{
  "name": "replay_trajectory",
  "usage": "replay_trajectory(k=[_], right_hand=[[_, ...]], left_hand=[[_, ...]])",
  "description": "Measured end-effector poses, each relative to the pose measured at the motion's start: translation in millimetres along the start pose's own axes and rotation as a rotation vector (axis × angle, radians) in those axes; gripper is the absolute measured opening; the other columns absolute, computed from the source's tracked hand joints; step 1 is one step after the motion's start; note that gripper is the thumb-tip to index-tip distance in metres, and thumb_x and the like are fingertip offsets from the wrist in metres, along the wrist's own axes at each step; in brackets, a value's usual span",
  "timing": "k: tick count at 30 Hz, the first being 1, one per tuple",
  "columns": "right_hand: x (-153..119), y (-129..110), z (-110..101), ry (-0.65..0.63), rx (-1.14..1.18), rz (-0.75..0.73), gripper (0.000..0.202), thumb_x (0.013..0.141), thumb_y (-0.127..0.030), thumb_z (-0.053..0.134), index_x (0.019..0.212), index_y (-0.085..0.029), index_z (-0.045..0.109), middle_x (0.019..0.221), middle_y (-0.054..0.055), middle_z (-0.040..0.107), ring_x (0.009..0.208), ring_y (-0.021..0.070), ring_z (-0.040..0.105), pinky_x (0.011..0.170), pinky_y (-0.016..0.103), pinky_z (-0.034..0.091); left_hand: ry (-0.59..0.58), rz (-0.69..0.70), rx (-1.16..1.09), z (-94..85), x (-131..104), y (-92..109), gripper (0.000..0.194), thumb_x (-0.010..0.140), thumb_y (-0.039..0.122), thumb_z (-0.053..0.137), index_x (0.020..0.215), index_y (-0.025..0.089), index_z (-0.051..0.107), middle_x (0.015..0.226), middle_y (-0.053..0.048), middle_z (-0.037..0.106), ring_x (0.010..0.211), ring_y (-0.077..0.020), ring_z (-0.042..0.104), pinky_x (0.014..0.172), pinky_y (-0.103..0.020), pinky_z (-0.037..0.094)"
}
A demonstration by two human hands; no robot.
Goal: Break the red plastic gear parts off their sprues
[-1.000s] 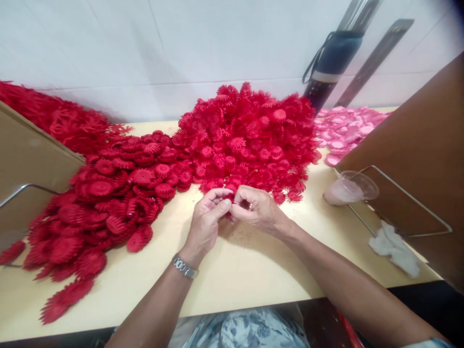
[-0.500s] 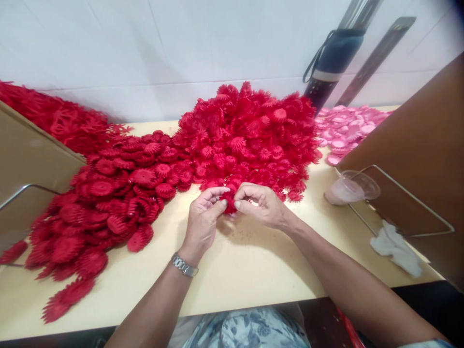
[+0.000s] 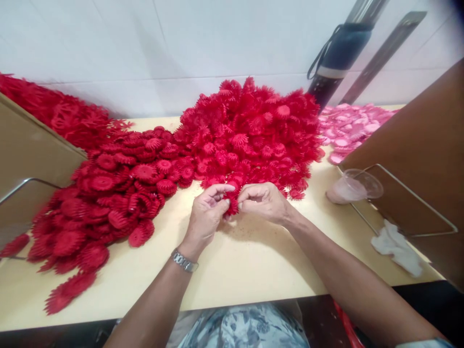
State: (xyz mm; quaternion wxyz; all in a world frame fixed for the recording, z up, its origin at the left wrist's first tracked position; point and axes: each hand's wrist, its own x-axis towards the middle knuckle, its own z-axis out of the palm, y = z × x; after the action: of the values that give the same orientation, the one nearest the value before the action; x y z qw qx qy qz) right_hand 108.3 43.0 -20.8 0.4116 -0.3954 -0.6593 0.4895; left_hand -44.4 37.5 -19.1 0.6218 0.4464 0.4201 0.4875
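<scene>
We've got both hands pinched shut on one red flower piece [image 3: 232, 203] at the near foot of the big red heap [image 3: 250, 130], left hand [image 3: 206, 217] and right hand [image 3: 263, 203] fingertip to fingertip over the table [image 3: 235, 270]. Flatter red pile [image 3: 108, 198] close on our left; pink pile [image 3: 348, 128], plastic cup [image 3: 353, 186], white rag [image 3: 395, 246] and cardboard box [image 3: 427, 159] sit to our right, nothing between them and our hands

The small red piece [image 3: 232, 203] pinched between the hands is mostly covered by the fingertips [image 3: 228, 187], so its shape cannot be told. The far-left red heap [image 3: 43, 108] runs out past the left edge. A brown board [image 3: 420, 159] at right hides part of the pink pile [image 3: 348, 128] and is itself cut off. The dark cylinder [image 3: 337, 53] leaves the top edge.
</scene>
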Motion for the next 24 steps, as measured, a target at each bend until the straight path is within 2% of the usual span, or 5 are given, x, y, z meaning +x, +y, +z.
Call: replay_trajectory(k=[6,13,17,20,24], right_hand=[[0.4,-1.7,0.9,0.03,-0.022,0.019,0.01,0.065,-0.016,0.051,0.059,-0.014,0.058,0.059,-0.001,0.053,0.052,0.0082,0.044,0.049,0.021,0.033],[-1.8,-3.8,3.6,0.01,-0.021,0.062,0.014,0.074,-0.027,0.057,0.068,-0.014,0.057,0.061,-0.001,0.053,0.054,0.0086,0.044,0.051,0.021,0.035],[-1.3,-5.1,7.3,0.078,-0.167,0.014,0.022,0.066,-0.03,0.069,0.068,-0.016,0.053,0.06,-0.003,0.052,0.054,0.008,0.043,0.049,0.019,0.034],[-0.9,-4.5,8.4,0.088,-0.208,0.006,0.02,0.068,-0.027,0.068,0.07,-0.017,0.051,0.059,-0.003,0.052,0.052,0.0079,0.043,0.048,0.019,0.034],[-0.5,-3.1,5.6,0.046,-0.073,0.05,0.015,0.076,-0.028,0.058,0.071,-0.016,0.05,0.06,-0.002,0.054,0.053,0.0085,0.046,0.05,0.02,0.037]], left_hand=[[-0.021,-0.008,0.001,-1.0,0.3,1.9,0.02,0.062,0.013,0.062,0.082,0.015,0.065,0.065,0.002,0.059,0.048,-0.006,0.048,0.04,-0.015,0.04],[0.035,0.061,0.075,-2.2,2.4,-5.3,0.021,0.066,0.014,0.059,0.087,0.015,0.063,0.063,0.002,0.056,0.045,-0.0055,0.047,0.04,-0.016,0.04],[0.091,0.116,0.141,-1.3,2.3,-7.1,0.02,0.066,0.013,0.061,0.086,0.015,0.063,0.067,0.002,0.057,0.058,-0.0073,0.051,0.048,-0.015,0.043],[0.055,0.085,0.096,-1.2,1.4,-7.1,0.021,0.068,0.015,0.062,0.088,0.015,0.061,0.065,0.003,0.055,0.056,-0.0074,0.051,0.05,-0.017,0.045],[-0.002,0.054,0.082,-1.7,0.3,-6.3,0.023,0.068,0.015,0.061,0.092,0.015,0.059,0.074,0.0,0.061,0.059,-0.009,0.056,0.058,-0.022,0.049]])
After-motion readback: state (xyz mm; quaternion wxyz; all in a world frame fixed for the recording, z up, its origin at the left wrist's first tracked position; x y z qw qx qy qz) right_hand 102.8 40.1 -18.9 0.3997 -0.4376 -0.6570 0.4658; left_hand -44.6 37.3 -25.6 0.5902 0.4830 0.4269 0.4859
